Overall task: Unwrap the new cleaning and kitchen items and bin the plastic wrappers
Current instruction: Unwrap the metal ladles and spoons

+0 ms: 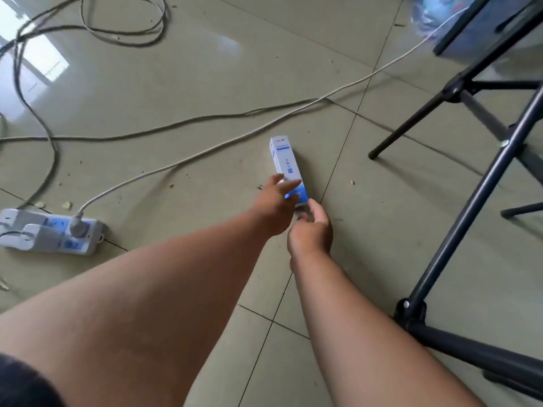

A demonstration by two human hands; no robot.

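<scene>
A long white and blue box (283,160) lies on the tiled floor, its far end pointing away from me. My left hand (274,205) reaches over its near half with fingers stretched out and touching the box's top. My right hand (313,227) is at the box's near end, fingers curled round that end. Whether a plastic wrapper covers the box cannot be told from here.
A white power strip (50,232) with plugs lies on the floor at left. Grey and white cables (205,148) trail across the tiles. Black folding table legs (458,218) stand at right. A plastic bag (432,13) shows at the top right.
</scene>
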